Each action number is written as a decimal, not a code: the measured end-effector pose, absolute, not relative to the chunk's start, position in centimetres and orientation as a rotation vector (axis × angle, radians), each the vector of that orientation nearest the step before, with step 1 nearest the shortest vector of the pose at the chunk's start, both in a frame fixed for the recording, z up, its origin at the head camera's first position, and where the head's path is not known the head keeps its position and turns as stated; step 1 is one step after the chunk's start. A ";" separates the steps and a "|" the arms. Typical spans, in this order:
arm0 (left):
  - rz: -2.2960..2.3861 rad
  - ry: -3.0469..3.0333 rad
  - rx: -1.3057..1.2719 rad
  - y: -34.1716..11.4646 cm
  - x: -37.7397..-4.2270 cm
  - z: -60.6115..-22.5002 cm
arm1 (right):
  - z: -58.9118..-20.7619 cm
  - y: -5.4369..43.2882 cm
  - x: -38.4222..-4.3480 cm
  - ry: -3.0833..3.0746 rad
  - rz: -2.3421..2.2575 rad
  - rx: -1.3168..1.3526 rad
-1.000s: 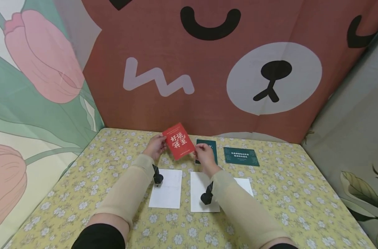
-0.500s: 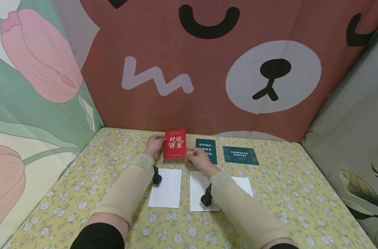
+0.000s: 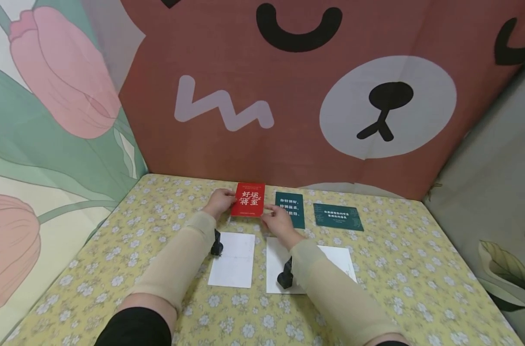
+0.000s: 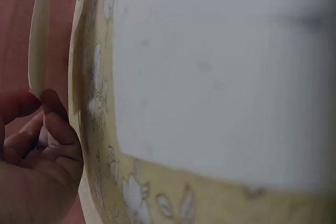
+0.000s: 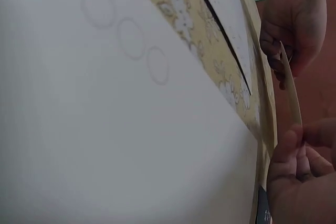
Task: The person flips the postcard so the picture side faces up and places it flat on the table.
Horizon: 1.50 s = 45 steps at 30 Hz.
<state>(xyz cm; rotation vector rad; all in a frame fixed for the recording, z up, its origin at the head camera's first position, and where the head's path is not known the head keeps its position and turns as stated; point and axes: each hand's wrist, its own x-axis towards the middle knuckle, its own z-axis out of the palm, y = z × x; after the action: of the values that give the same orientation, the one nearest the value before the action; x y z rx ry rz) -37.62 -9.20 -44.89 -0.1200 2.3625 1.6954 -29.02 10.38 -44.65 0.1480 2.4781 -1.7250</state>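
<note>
A red card (image 3: 248, 206) with white Chinese characters is held upright-facing near the table's back edge. My left hand (image 3: 219, 203) pinches its left side between thumb and fingers. On the opposite edge, near the lower right corner, my right hand (image 3: 281, 224) pinches it too. Seen edge-on in the left wrist view, the card (image 4: 39, 40) is slightly bowed and stands above the cloth. The right wrist view has both hands gripping the thin card (image 5: 292, 93) from either end. Just right of the right hand lies a dark green card (image 3: 298, 211), partly covered by its fingers.
Another green card (image 3: 338, 217) lies sideways farther right. Nearer me are three white sheets: a left one (image 3: 231, 260), a middle one (image 3: 276, 247) under my right wrist, and a right one (image 3: 338, 257) partly behind my forearm. A printed curtain (image 3: 228, 158) rises behind the flowered table (image 3: 401, 288).
The red card has turned from tilted to straight and come lower, toward the back of the table. My right hand has moved left with its edge, uncovering more of the nearer green card.
</note>
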 end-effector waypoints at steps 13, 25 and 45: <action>1.226 2.694 -0.043 -9.2 -37.3 -44.2 | -44.9 9.6 -29.4 2.595 -1.458 0.142; 1.210 2.671 -0.081 -8.9 -37.3 -43.8 | -44.4 9.5 -29.7 2.585 -1.383 0.167; 1.280 2.587 -0.149 -9.1 -36.5 -43.8 | -44.1 10.0 -29.2 2.517 -1.370 0.135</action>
<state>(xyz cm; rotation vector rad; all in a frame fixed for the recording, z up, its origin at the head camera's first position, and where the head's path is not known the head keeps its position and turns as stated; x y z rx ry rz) -36.49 -9.07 -43.84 -0.1487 2.5867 1.2803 -29.22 10.01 -44.13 0.1350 2.5172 -1.3705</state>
